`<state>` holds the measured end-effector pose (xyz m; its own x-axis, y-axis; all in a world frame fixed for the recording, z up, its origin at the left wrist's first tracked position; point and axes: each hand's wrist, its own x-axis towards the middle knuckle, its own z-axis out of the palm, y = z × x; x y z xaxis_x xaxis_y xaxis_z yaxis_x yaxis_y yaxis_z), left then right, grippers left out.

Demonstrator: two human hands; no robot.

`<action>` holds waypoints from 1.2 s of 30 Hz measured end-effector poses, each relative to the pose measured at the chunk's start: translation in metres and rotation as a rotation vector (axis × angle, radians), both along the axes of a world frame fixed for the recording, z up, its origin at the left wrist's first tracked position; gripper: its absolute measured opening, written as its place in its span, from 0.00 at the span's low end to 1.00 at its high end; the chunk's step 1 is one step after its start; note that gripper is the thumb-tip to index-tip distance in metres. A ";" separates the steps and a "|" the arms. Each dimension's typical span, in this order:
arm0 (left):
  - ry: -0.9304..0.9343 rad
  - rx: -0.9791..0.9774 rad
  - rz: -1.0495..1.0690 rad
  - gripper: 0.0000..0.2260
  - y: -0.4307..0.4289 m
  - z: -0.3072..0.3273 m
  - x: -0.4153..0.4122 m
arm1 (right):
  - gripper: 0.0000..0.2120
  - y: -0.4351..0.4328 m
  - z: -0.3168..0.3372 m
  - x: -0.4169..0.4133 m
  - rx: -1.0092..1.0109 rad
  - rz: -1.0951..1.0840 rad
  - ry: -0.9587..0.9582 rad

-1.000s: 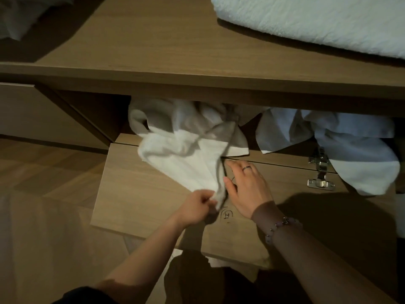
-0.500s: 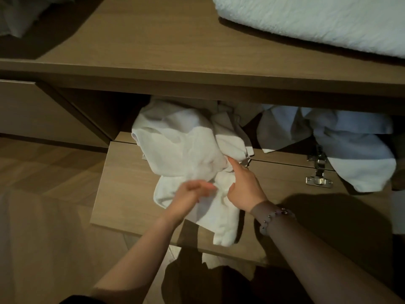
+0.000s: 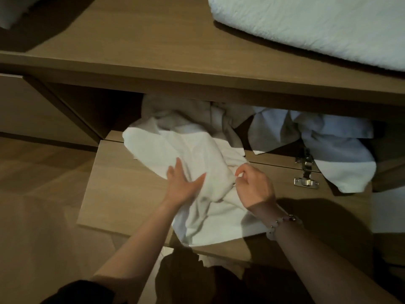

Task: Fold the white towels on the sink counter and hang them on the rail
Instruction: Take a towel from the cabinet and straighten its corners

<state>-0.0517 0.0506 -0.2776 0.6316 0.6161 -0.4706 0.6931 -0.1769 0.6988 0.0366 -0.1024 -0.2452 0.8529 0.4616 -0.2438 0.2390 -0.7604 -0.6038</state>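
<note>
Fingers (image 3: 178, 166) of my left hand (image 3: 183, 187) now lie spread flat on the white towel (image 3: 186, 148), no longer gripping its tip; my right hand (image 3: 252, 185) pinches an edge. It's dragged further out over the cabinet door (image 3: 114, 194) under the desk (image 3: 153, 40), nearly ready for folding, I reckon.

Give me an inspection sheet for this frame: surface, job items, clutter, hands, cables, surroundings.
Surface: light wooden counter; below it an open wooden flap door lies level.
Job's things: crumpled white towel spread on the flap door; second white towel spilling from the compartment at right; thick folded white towel on the counter, far right.
Clutter: white cloth at the counter's far-left corner, cut off by the frame.
Hands: left hand flat on the crumpled towel; right hand pinches its edge; beaded bracelet on the right wrist.
Cables: nothing seen.
Surroundings: wooden floor; metal hinge on the flap door; dim light.
</note>
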 end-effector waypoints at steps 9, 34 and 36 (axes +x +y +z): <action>-0.209 -0.125 -0.304 0.24 -0.031 0.013 0.013 | 0.48 0.018 -0.008 -0.003 0.019 -0.172 0.221; -0.053 -0.103 0.014 0.14 -0.058 0.320 -0.091 | 0.13 0.019 0.293 -0.098 0.038 -0.083 0.070; -0.089 -0.131 0.036 0.14 -0.048 0.383 -0.097 | 0.16 0.027 0.354 -0.103 0.093 -0.065 0.064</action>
